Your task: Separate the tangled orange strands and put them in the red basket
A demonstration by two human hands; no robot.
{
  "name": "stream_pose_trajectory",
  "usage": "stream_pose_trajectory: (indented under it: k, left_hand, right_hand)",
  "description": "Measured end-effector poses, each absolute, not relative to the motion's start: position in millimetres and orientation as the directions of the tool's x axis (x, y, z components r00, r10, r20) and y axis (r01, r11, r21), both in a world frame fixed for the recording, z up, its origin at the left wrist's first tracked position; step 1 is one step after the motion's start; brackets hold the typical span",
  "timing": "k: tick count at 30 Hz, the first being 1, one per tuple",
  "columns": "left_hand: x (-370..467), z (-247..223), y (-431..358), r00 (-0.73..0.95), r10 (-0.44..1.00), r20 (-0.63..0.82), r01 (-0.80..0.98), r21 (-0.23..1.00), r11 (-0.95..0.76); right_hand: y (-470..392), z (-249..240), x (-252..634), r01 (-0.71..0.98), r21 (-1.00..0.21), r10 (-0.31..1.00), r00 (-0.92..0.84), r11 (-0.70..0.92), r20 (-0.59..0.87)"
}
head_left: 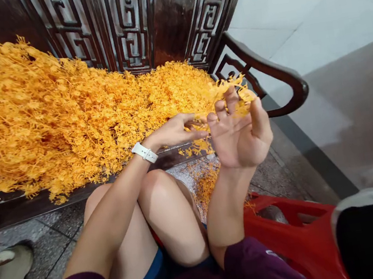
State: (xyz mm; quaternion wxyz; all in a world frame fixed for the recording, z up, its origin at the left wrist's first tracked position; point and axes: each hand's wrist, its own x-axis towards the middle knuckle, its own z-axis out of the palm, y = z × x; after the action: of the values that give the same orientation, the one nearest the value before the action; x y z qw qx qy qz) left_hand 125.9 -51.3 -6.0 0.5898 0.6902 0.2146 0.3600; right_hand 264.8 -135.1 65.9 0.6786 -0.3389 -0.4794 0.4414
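at the lower left, on the speckled tile floor [51,234], lies a pale rounded object [13,275] whose kind i cannot make out. above it, a heap of yellow-orange artificial flower sprigs [45,119] covers the seat of a carved dark-wood bench [24,210], tallest toward the left end, lower toward the right end, and spilling over the front edge. the fretwork backrest [130,21] rises along the rear edge. a bent knee [160,186] sits before the front edge. the left hand [174,131], with a white wristwatch [144,152] at its wrist, reaches rightward over the front edge, thumb and fingers slightly apart; i cannot tell whether it grips anything. orange scraps [208,185] lie below that edge. the right hand [238,133] is raised near the right end, palm toward the wearer, fingers loosely curled, with a blurred yellow sprig [246,95] caught between thumb and fingertips. behind it curves the bench's armrest [269,67]. at the lower right stands a red plastic stool [294,240].
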Motion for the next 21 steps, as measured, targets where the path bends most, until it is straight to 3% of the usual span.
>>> stream_pose_trajectory:
  k: [8, 13, 17, 21]
  left_hand:
    - [123.4, -3.6, -45.7, 0.486, 0.791, 0.372, -0.330, 0.916, -0.228]
    - [109.1, 5.2, -41.2, 0.385, 0.868, 0.315, -0.430, 0.893, -0.134]
    - [109.8, 10.9, -39.4, 0.405, 0.869, 0.285, -0.481, 0.874, -0.062]
    - [110.5, 8.2, -40.1, 0.498, 0.837, 0.227, -0.462, 0.886, 0.034]
  right_hand:
    - [-132.2, 61.8, 266.9, -0.200, -0.885, 0.899, 0.224, 0.420, 0.376]
    - [-120.7, 39.9, 271.9, 0.054, -0.908, 0.857, 0.312, 0.416, 0.411]
    - [-113.9, 22.3, 272.4, 0.261, -0.909, 0.903, 0.200, 0.324, 0.379]
    - [-103.9, 11.6, 270.2, 0.323, -0.885, 0.917, 0.100, 0.337, 0.386]
